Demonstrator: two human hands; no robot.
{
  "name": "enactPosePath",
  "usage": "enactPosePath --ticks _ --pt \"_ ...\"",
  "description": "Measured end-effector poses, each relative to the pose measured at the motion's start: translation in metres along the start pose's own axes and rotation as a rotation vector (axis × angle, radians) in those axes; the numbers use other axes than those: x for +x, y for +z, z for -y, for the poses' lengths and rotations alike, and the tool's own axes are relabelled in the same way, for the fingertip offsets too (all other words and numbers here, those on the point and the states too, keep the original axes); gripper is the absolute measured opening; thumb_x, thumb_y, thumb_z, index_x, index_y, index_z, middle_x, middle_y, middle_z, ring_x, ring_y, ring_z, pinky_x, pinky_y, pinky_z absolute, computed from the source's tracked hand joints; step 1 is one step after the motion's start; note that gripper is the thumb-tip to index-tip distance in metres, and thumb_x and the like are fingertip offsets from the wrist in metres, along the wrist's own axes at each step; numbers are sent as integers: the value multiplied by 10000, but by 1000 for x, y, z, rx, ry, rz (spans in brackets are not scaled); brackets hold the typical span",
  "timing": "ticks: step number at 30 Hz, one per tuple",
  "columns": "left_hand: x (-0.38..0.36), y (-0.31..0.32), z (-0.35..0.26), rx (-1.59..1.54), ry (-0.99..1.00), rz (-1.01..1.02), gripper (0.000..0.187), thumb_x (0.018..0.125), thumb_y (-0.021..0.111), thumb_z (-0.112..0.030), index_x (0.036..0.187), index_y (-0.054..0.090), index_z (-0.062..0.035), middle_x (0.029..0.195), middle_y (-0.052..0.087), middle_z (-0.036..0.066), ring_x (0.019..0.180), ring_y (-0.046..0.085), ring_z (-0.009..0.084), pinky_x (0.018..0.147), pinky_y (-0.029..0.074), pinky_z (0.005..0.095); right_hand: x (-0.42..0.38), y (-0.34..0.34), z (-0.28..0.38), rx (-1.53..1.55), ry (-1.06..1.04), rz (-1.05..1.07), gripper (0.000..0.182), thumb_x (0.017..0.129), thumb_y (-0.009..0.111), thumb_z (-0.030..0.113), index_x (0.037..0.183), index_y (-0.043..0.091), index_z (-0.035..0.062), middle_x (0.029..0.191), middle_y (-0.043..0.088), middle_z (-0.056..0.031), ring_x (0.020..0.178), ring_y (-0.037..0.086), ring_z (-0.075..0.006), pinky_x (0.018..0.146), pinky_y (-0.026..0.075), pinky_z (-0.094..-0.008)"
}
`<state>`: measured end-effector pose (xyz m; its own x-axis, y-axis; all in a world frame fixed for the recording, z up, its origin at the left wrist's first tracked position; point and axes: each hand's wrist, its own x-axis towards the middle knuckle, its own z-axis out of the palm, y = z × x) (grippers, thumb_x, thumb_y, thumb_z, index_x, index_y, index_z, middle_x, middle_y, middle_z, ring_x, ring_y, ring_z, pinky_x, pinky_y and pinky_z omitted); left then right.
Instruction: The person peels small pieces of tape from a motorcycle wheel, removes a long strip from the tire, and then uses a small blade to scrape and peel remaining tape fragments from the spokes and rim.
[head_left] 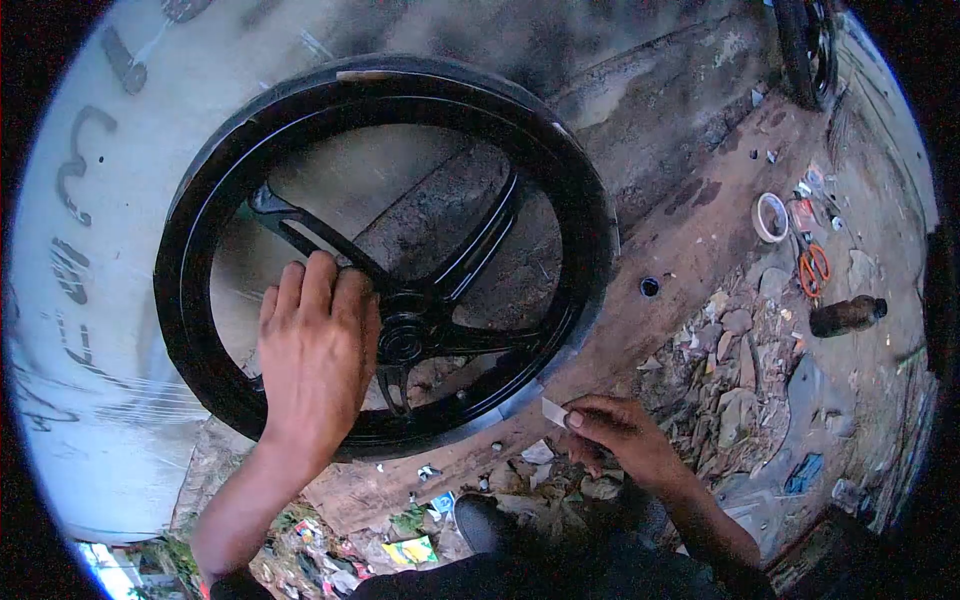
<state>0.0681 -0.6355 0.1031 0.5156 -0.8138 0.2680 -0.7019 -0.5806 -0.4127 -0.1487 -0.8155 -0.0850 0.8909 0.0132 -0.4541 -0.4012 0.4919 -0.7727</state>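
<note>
A black spoked wheel (402, 338) stands tilted in the middle of the view, in front of a pale wall. My left hand (318, 345) is closed around a spoke just left of the hub, its fingertips hidden behind. Below the wheel's lower right rim, my right hand (620, 435) pinches a small whitish piece (555, 412) between thumb and fingers. That piece is close to a greyish strip (520, 398) along the rim's lower edge; whether they touch is unclear.
Orange-handled scissors (813, 270), a white tape roll (771, 217) and a dark bottle (848, 316) lie on the ground at right. Another wheel (806, 50) stands at the upper right. Rubble and litter (735, 415) cover the ground at lower right. A dark shoe (480, 520) shows below.
</note>
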Motion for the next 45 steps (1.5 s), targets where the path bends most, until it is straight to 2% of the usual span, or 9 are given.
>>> enactPosePath --ticks 4,10,19,22,25,29,34,40,45 --pt "3 4 1 69 79 -58 155 849 720 -141 929 634 -40 970 543 112 916 571 302 788 454 443 1 -1 -6 12 3 -11 330 1082 595 252 1178 664 -56 867 703 -109 706 659 -151 557 505 -293" --pt "5 6 4 136 153 -59 163 808 722 -138 907 632 -46 929 533 97 908 567 272 772 442 416 4 -3 -19 -112 -33 -40 333 1081 594 260 1178 670 -50 859 708 -113 694 658 -148 556 505 -295" --pt "5 18 10 135 201 -124 192 779 731 -133 873 580 -60 887 513 92 859 553 261 753 426 410 -4 5 -10 44 -12 -75 298 1071 602 252 1039 691 -30 791 697 -89 602 613 -127 549 476 -292" --pt "1 17 16 75 138 -19 328 798 777 -190 1029 598 -40 1012 575 141 956 581 343 831 451 468 -4 2 -16 32 -18 -52 293 1073 601 247 1043 686 -32 790 693 -90 595 611 -129 547 473 -292" --pt "0 10 19 57 133 -61 307 810 783 -178 1017 607 -34 992 577 139 938 580 347 817 454 465 -7 2 -12 -30 7 -59 299 1073 602 248 1067 681 -41 795 694 -91 597 614 -133 551 480 -297" --pt "-7 -6 20 72 121 -167 237 844 773 -139 1009 637 -37 933 557 128 882 579 328 768 454 445 -3 0 -15 -13 -58 -52 302 1076 600 242 1120 663 -50 795 693 -96 599 620 -133 539 493 -297" --pt "-25 -16 21 -5 63 -189 241 871 752 -130 1095 697 -59 871 519 97 796 573 274 697 452 412 12 30 59 -128 -217 -12 298 1077 611 263 1182 659 -12 793 707 -73 562 598 -83 489 464 -259" --pt "-41 -5 14 -124 2 -147 345 891 725 -107 1234 698 -80 914 555 99 811 640 282 697 519 407 59 85 112 -124 -343 199 302 1087 588 241 1177 636 -43 796 727 -104 513 621 -120 461 481 -275" --pt "-52 5 14 -207 -73 -125 385 902 718 -113 1284 674 -87 921 570 107 754 659 285 658 539 413 82 106 117 -175 -371 189 319 1080 574 260 1202 581 -35 868 766 -143 527 667 -158 451 476 -268"
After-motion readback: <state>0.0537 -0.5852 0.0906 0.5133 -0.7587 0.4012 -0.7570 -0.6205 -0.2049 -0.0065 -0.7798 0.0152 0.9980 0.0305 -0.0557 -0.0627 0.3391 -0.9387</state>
